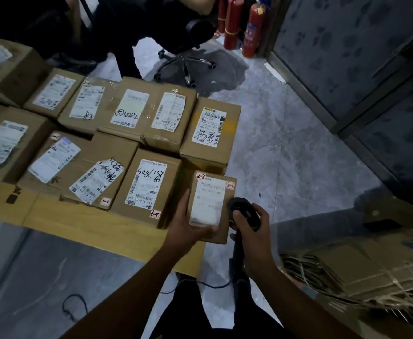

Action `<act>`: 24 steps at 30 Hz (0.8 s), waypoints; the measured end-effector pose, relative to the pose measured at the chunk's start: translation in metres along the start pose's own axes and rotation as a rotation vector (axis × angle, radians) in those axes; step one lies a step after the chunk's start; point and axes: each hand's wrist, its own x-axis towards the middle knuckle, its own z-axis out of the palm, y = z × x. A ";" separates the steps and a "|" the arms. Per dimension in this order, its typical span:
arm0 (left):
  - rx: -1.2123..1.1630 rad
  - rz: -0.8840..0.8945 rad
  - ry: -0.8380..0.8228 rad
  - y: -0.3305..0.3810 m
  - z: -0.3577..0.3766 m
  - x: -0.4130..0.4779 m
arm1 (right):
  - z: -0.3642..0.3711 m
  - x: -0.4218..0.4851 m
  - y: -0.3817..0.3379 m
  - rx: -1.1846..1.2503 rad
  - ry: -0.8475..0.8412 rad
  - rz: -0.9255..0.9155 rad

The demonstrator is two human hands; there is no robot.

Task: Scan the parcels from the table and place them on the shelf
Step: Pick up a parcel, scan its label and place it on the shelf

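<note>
My left hand [188,227] grips a small cardboard parcel [209,204] by its near-left edge, thumb across the bottom of its white label. The parcel carries two pink "2-2" stickers and hangs at the right end of the wooden table [83,223]. My right hand [251,231] holds a black barcode scanner [243,212] by its handle, its head right beside the parcel's right edge. Several other labelled cardboard parcels [149,184] cover the table to the left and behind.
A black office chair [188,40] stands beyond the table on the grey marble floor. Red fire extinguishers [233,23] lean by a dark patterned wall at the back. A bundle of flattened cardboard [362,270] lies at my right. Cables trail on the floor below.
</note>
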 end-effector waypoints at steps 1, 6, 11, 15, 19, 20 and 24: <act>0.003 0.018 0.038 0.005 0.008 -0.007 | -0.006 0.001 -0.004 0.011 -0.014 -0.006; 0.010 0.109 0.278 0.030 0.057 -0.042 | -0.039 0.002 -0.039 0.048 -0.154 -0.069; -0.012 0.205 0.460 0.038 0.073 -0.070 | -0.048 -0.005 -0.069 -0.044 -0.357 -0.131; -0.032 0.280 0.530 0.052 0.070 -0.094 | -0.038 -0.023 -0.085 -0.068 -0.456 -0.187; -0.078 0.352 0.629 0.066 0.061 -0.118 | -0.023 -0.047 -0.097 -0.054 -0.535 -0.232; -0.087 0.373 0.655 0.067 0.056 -0.125 | -0.017 -0.055 -0.100 -0.067 -0.557 -0.241; -0.101 0.448 0.736 0.077 0.031 -0.151 | 0.011 -0.087 -0.113 -0.107 -0.642 -0.280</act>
